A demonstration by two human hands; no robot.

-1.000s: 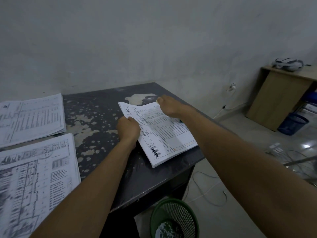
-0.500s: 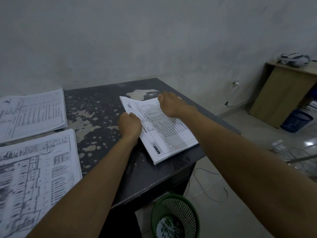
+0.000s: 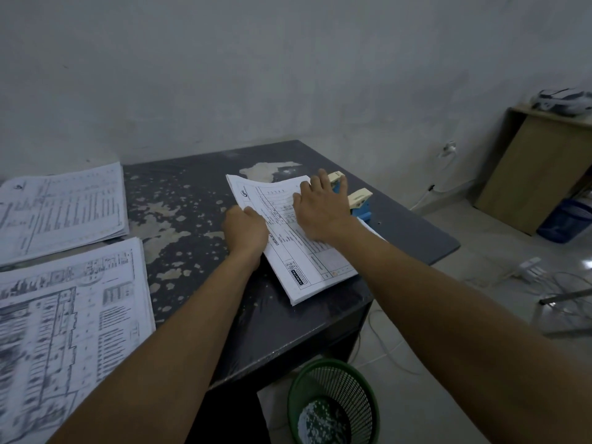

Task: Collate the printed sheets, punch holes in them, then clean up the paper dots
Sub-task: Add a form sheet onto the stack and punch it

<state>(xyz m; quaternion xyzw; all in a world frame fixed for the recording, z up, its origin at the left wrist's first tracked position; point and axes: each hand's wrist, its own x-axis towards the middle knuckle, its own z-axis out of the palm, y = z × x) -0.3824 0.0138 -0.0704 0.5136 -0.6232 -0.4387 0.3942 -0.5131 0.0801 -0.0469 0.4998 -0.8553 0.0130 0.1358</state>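
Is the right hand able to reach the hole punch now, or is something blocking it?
Probably yes. The right hand lies flat on the sheet stack, fingertips already beside the blue hole punch; nothing stands between them.

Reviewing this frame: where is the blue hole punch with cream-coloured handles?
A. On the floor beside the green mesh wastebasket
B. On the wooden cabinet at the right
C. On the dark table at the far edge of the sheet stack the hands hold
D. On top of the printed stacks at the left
C: the blue hole punch with cream-coloured handles sits on the dark table against the far edge of the sheet stack, just beyond the right hand.
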